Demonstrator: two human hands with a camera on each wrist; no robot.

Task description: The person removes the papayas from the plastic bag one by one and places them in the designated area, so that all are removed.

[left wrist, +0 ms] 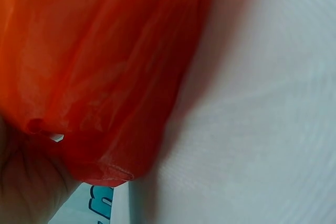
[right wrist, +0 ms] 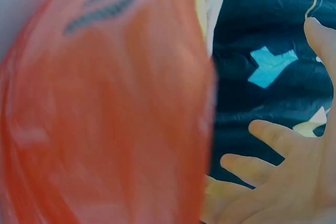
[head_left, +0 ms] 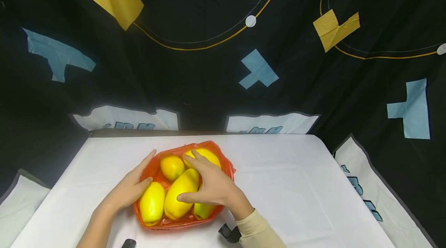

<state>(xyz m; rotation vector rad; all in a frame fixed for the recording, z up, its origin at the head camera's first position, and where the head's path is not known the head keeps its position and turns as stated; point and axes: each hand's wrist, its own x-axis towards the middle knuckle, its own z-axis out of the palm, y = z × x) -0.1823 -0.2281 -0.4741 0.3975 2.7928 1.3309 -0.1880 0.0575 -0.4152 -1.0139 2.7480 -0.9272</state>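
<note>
A red plastic bag, its mouth spread wide in the head view, stands on the white table. Inside it lie several yellow fruits: a small round lemon-like one, a long mango-like one at the left and a larger one in the middle. My left hand rests along the bag's left rim, fingers extended and thumb reaching over the edge by the left fruit. Over the right half of the bag, my right hand has its fingers and thumb spread wide above the fruits, partly covering a greenish-yellow one.
The white tabletop extends right of the bag. Black cloth with taped patches hangs behind the table. Small black objects show at the front: one beside the right wrist, another near the left forearm.
</note>
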